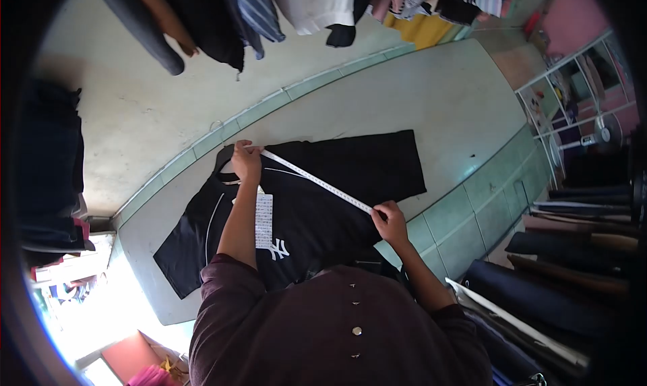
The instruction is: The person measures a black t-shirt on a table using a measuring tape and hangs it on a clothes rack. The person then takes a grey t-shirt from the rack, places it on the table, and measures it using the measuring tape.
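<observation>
A black T-shirt (323,224) with thin white piping and a white interlocked-letter logo (279,249) lies spread out in front of me, a hanger (217,126) showing at its neck. My left hand (247,161) is at the collar, pinching one end of a white measuring tape (311,176). From there the tape runs taut and slanted across the shirt to my right hand (389,222), whose fingers close on it near the shirt's lower side. Beside my left forearm, a white strip with rows of dark printing (263,221) lies over the shirt front.
The shirt lies on a pale table (445,96) with rounded sides. Clothes (313,5) hang along the wall beyond it, and dark garments (54,163) hang at the left. At the right are a row of folded clothes (539,305), a white rack (573,82) and a fan (605,128).
</observation>
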Action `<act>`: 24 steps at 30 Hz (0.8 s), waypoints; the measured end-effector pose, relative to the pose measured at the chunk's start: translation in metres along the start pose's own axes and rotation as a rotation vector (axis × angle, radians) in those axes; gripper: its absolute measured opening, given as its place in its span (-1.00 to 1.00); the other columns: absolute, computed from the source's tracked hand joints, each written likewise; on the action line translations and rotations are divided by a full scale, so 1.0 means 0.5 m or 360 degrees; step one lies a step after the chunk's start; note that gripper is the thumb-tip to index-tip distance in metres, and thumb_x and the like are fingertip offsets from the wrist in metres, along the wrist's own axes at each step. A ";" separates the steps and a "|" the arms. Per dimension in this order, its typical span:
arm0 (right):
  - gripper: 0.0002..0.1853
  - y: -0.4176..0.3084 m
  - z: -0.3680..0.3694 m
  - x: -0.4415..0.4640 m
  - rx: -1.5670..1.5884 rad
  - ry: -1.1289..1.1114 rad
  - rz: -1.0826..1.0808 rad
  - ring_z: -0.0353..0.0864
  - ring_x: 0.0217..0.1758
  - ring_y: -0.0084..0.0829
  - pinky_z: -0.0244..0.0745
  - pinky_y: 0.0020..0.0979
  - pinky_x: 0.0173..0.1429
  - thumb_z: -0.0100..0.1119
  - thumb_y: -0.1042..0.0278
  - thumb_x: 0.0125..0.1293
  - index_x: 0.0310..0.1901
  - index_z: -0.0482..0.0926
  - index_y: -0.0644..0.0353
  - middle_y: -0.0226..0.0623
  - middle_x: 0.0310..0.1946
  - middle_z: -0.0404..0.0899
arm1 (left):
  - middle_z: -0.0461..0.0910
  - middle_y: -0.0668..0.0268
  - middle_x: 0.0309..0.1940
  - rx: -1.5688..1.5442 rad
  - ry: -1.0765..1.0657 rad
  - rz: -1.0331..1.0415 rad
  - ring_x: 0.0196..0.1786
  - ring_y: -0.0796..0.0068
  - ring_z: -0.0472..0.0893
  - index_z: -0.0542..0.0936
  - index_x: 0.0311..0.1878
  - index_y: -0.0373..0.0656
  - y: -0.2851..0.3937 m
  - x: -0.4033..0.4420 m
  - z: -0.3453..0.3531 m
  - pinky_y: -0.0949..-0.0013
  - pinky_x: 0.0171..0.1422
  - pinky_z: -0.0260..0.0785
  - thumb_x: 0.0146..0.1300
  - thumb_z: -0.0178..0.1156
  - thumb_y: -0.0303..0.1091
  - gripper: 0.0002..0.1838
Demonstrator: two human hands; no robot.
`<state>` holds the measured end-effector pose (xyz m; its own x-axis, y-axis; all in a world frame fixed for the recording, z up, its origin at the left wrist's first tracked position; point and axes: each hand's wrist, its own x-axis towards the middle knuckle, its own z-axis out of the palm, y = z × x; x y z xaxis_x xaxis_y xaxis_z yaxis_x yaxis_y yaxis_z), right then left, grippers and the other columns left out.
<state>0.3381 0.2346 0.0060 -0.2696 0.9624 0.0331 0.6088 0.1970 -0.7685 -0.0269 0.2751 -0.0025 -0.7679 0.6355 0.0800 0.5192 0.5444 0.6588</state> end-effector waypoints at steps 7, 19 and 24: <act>-0.84 0.022 -0.043 -0.022 -0.0181 0.0016 0.0287 0.50 -0.43 -0.22 0.41 -0.31 -0.37 0.19 0.25 0.00 -0.45 0.60 0.15 -0.21 -0.46 0.46 | 0.63 0.32 -0.48 0.0111 -0.0027 0.0020 -0.37 0.30 0.60 0.47 -0.28 -0.14 -0.002 -0.001 0.002 0.31 -0.25 0.36 -0.10 0.29 -0.32 -0.71; -0.88 0.018 -0.020 -0.033 -0.0452 0.0082 0.0162 0.48 -0.38 -0.18 0.42 -0.24 -0.31 0.18 0.29 -0.06 -0.50 0.58 0.13 -0.23 -0.46 0.45 | 0.63 0.36 -0.48 0.0160 -0.0014 0.0014 -0.33 0.34 0.59 0.47 -0.29 -0.13 -0.007 -0.001 0.007 0.32 -0.22 0.33 -0.07 0.28 -0.29 -0.73; -0.88 0.021 -0.019 -0.034 -0.0440 0.0047 0.0163 0.46 -0.36 -0.18 0.42 -0.24 -0.27 0.17 0.30 -0.05 -0.49 0.58 0.14 -0.23 -0.45 0.45 | 0.63 0.37 -0.47 0.0171 -0.0026 0.0032 -0.33 0.34 0.59 0.47 -0.30 -0.12 -0.009 0.000 0.007 0.30 -0.20 0.32 -0.06 0.26 -0.28 -0.74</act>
<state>0.3560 0.2222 0.0037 -0.1770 0.9841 -0.0140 0.8128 0.1381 -0.5659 -0.0280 0.2746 -0.0083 -0.7514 0.6550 0.0796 0.5721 0.5866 0.5733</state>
